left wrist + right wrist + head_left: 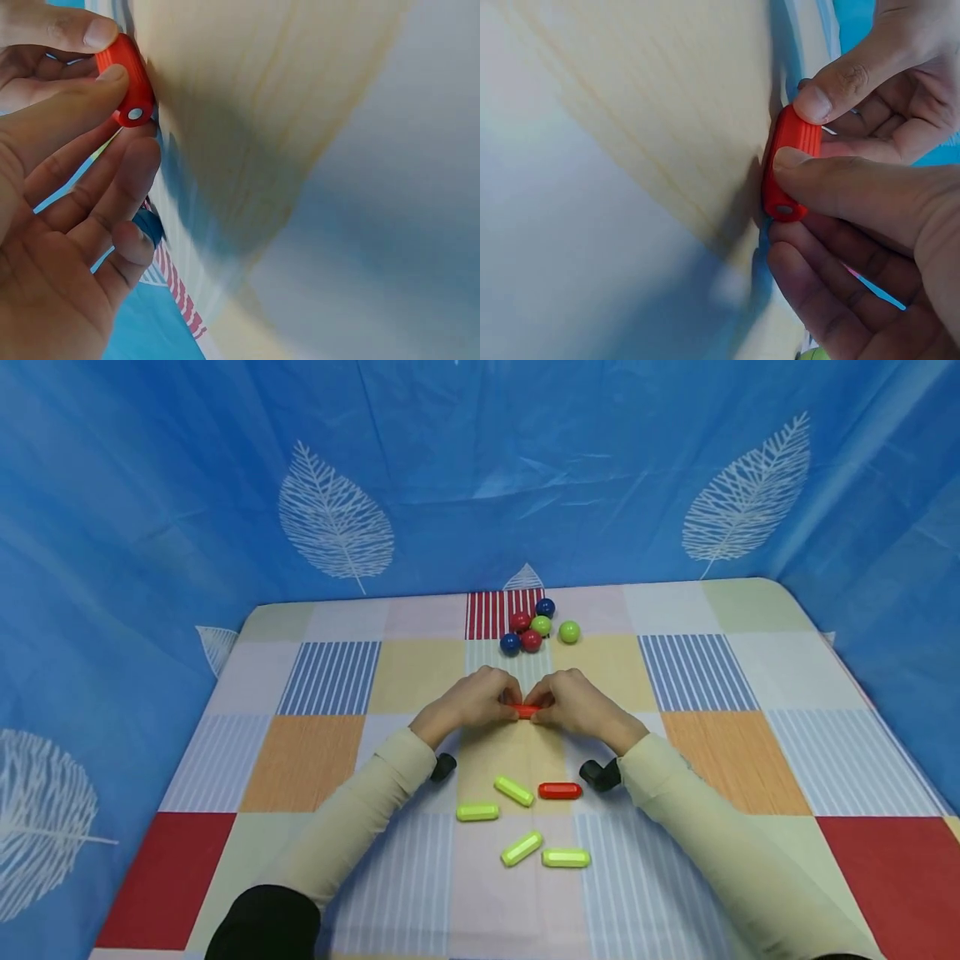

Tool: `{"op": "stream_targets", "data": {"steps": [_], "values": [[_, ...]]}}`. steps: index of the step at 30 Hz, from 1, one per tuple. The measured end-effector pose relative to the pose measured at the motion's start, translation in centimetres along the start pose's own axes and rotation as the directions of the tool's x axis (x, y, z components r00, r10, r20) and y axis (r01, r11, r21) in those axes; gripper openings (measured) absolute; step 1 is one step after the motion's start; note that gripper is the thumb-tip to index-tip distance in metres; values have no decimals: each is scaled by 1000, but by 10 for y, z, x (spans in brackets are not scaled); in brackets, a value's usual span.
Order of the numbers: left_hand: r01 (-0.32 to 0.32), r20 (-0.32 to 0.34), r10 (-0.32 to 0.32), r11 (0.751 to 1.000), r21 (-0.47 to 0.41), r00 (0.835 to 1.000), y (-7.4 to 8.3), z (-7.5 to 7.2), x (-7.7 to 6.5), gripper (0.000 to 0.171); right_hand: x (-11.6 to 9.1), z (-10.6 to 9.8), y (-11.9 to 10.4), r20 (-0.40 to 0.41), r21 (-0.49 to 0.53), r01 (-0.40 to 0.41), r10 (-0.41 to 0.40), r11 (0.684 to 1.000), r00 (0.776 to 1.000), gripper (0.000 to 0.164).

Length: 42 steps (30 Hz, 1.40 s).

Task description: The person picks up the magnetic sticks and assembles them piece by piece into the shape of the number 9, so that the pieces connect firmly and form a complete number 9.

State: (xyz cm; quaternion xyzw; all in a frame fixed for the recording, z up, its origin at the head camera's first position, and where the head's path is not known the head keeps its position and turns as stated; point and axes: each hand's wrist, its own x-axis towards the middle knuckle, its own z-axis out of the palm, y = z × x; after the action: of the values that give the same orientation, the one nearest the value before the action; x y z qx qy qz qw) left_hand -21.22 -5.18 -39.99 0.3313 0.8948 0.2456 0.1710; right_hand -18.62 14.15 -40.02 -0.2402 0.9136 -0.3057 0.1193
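Note:
Near the middle of the table, both hands pinch one short red stick (526,712) between thumbs and fingers. My left hand (482,697) holds its left end and my right hand (576,703) its right end. In the left wrist view a round silver dot shows in the end face of the red stick (127,79). Both thumbs press on the ribbed side of the red stick (795,142) in the right wrist view. Closer to the person lie another red stick (559,791) and several light green sticks (514,791).
Beyond the hands sit two blue balls (510,644), two red balls (531,641) and two green balls (569,632); one green ball stands a little apart. A patchwork-patterned cloth (307,768) covers the table. Blue leaf-print curtain (480,468) hangs behind and at both sides.

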Motion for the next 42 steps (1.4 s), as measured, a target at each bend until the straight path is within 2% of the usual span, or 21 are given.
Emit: {"op": "stream_targets", "data": {"steps": [4, 14, 21, 33, 42], "values": [[-1, -11, 1, 1000, 0, 1000, -4, -2, 9, 9, 7, -5, 3, 7, -23, -23, 23, 999, 1000, 17], [65, -30, -65, 998, 0, 997, -4, -8, 24, 14, 22, -15, 9, 0, -56, -23, 23, 998, 1000, 18], [89, -40, -91, 995, -39, 995, -6, -8, 24, 16, 24, -14, 9, -16, -43, -35, 34, 998, 999, 20], [132, -41, -132, 991, -6, 990, -3, -7, 27, 14, 23, -12, 9, -40, -62, -36, 34, 997, 999, 20], [165, -31, -165, 986, 8, 986, 1, -9, 26, 11, 24, -12, 9, -13, -34, -90, 90, 995, 996, 20]]}}
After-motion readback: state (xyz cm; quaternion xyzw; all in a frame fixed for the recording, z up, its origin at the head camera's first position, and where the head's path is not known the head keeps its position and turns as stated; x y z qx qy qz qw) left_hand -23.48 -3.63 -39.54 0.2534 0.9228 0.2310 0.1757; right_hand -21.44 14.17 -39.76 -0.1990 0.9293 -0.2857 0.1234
